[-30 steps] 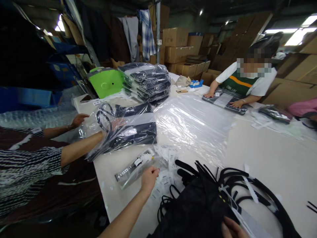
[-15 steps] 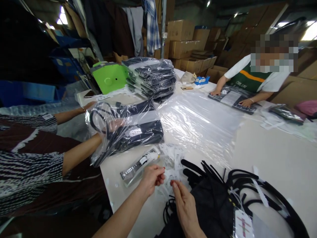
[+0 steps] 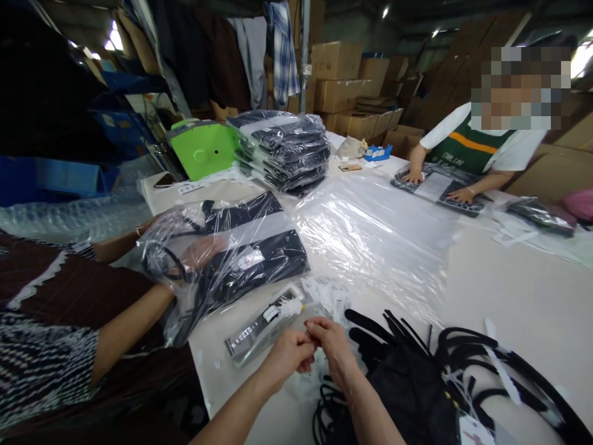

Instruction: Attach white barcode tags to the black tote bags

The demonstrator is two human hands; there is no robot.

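Observation:
My left hand [image 3: 295, 353] and my right hand [image 3: 328, 340] meet over the near part of the table, fingertips pinched together. Whatever lies between them is too small or hidden to make out. Just beyond and beneath them is a heap of white printed tags [image 3: 327, 295], some in clear plastic. A clear plastic case [image 3: 264, 321] with a dark printed strip lies left of my fingers. To the right of my right hand sits a pile of black bags [image 3: 398, 377] with black handles [image 3: 523, 364]. A white hang tag [image 3: 473, 429] is attached by string.
At left, a co-worker's hands [image 3: 201, 253] are inside a clear plastic bag around a dark bag [image 3: 259, 247]. Clear plastic sheets [image 3: 375, 228] cover the table's middle. Behind stand wrapped bags [image 3: 282, 148] in a stack. Across the table, another person presses a wrapped package [image 3: 435, 185].
My hands, apart before, have come together, the right hand moving up and left to the left fingertips. The co-worker at left has reached further into the plastic bag.

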